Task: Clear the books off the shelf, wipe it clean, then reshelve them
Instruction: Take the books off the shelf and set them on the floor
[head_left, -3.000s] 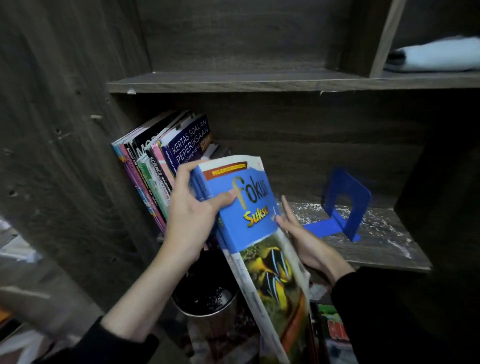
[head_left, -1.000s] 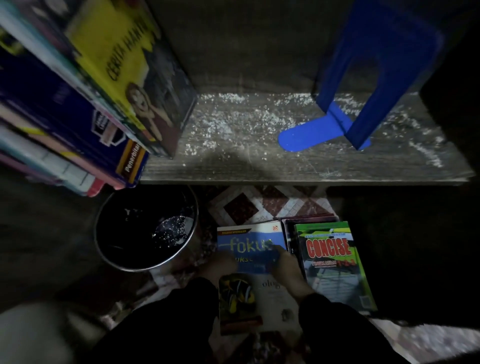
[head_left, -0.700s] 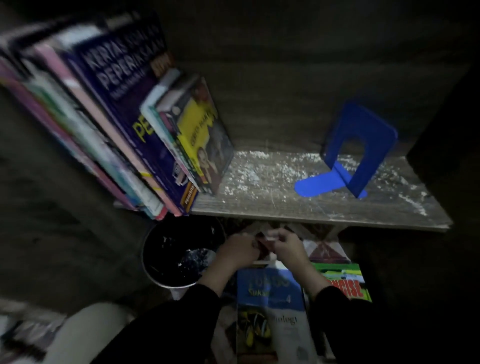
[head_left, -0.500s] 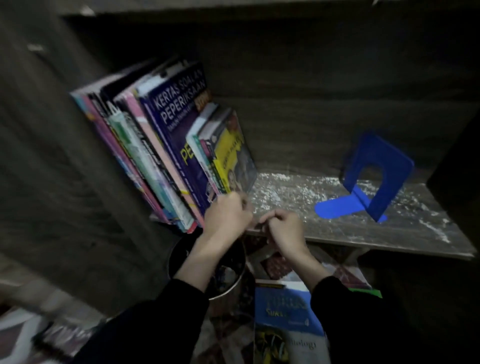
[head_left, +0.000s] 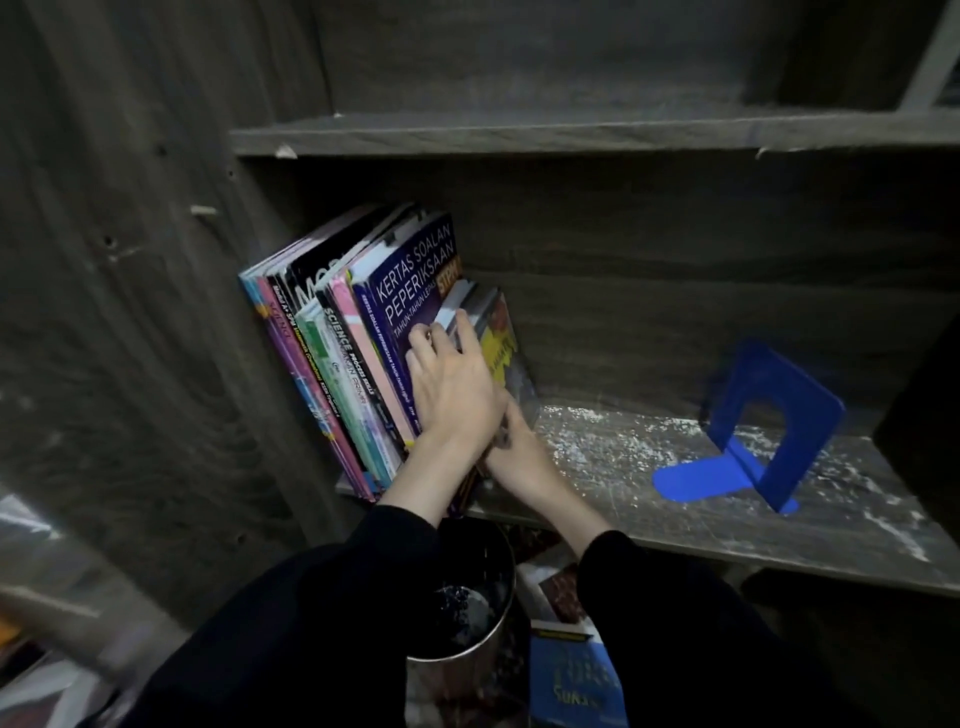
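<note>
Reaching up into the row of books (head_left: 363, 332), well left of the blue bookend (head_left: 763, 431), the L hand (head_left: 452, 384) lies w/ fingers stretched nearly straight over the edges of the slim vols at the row's right end, touching them beside the yellow-cover book (head_left: 498, 353). Thumb is hidden.

R hand (head_left: 511, 436) sits just under and right of it, on the bookend side, at the foot of the yellow-cover book. Its fingers are tucked behind the L hand, so can't tell if it grips or only touches.

Half a sec ago both hands were curled at the shelf's front edge, lower than the books; a sec ago they were down on the floor book. Now both are up at the row.

Books lean left against the cabinet wall, same order as before. Shelf (head_left: 727, 540) between row and bookend is bare wood w/ white dust (head_left: 597, 431) scattered on it. Bookend hasn't shifted.

Blue Fokus book (head_left: 571, 680), held 3 s ago, lies on the floor below and left of the bookend, next to the metal bin (head_left: 467, 613), which stands under the row's right end.
</note>
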